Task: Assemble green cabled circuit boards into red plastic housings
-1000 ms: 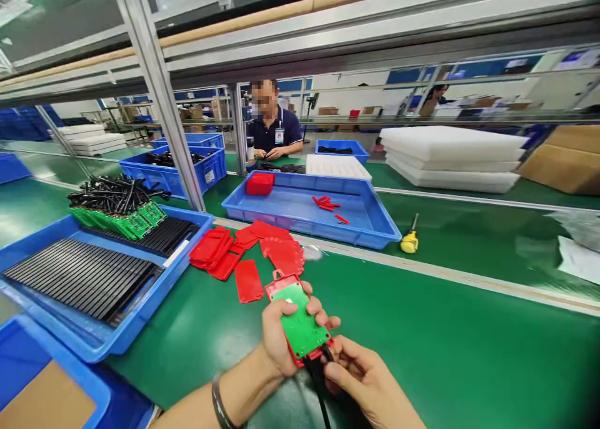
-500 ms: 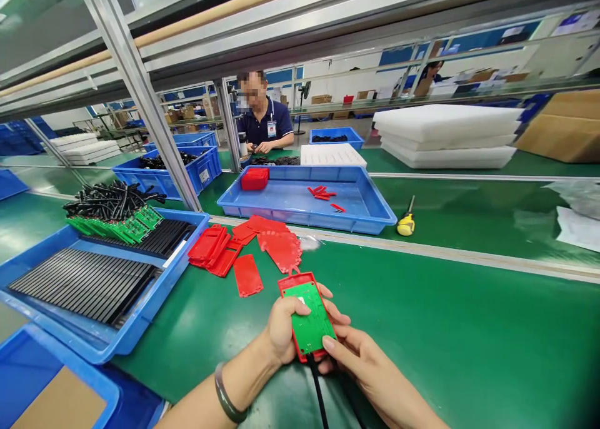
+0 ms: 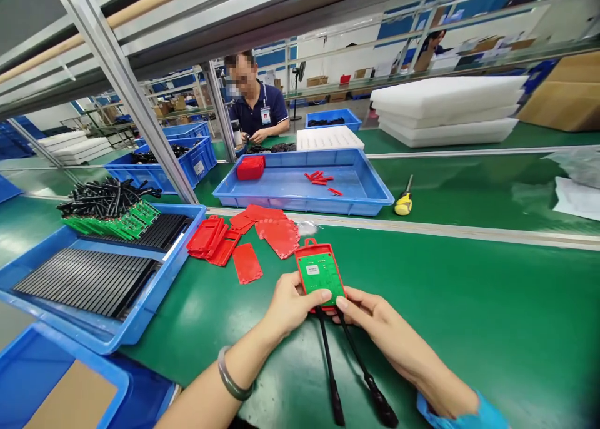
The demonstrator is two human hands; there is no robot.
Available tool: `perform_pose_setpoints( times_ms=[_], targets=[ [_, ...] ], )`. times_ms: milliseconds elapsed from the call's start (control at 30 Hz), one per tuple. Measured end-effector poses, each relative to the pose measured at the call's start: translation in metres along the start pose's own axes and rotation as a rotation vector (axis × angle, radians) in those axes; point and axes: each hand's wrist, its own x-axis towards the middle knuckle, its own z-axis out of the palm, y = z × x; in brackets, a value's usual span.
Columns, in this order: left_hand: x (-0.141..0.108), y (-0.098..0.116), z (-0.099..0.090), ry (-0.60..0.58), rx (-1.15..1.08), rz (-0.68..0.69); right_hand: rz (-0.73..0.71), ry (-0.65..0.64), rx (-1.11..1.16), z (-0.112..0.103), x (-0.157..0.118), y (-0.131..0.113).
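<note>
Between my two hands is a red plastic case [image 3: 325, 248] with a green circuit board [image 3: 320, 279] lying in it. The board bears a small white label, and two black cables [image 3: 328, 360] hang from its lower end. My left hand [image 3: 293, 304] grips the case's left side, thumb pressed on the board's lower part. At the lower right corner my right hand [image 3: 370, 310] grips the case, thumb on the board's edge; its other fingers are partly hidden underneath. Loose red cover plates [image 3: 247, 263] and red case frames [image 3: 210, 238] lie on the table beyond my left hand.
At the left, a blue tray [image 3: 140, 329] holds a slotted black rack [image 3: 84, 279] and cabled green boards [image 3: 112, 219]. A long blue tray [image 3: 300, 197] with red parts stands ahead. A yellow-handled screwdriver [image 3: 404, 202] lies right of it. A co-worker [image 3: 260, 107] sits across the bench.
Both hands have raised the case slightly up and right. My left thumb has slid from the board's upper part to its lower end, baring the label. Both cables now show.
</note>
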Motion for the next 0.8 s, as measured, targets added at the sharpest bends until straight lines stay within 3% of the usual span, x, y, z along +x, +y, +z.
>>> perform_pose_setpoints(
  times_ms=[133,300,433,633,800],
  targets=[
    [0.001,-0.002,-0.005,-0.039,0.068,-0.011,-0.073,0.003,-0.155,-0.004,0.003,0.004],
    [0.005,-0.014,-0.007,0.079,0.245,0.111,-0.111,0.152,-0.352,-0.001,0.003,0.019],
    [0.007,-0.016,-0.007,0.096,0.275,0.164,-0.115,0.24,-0.394,0.002,0.001,0.02],
    [0.007,-0.003,-0.009,0.004,0.036,0.051,-0.112,0.054,-0.226,-0.007,0.003,0.001],
    [0.005,0.001,-0.008,0.007,0.018,-0.013,-0.132,0.037,-0.096,-0.01,0.003,-0.002]
  ],
)
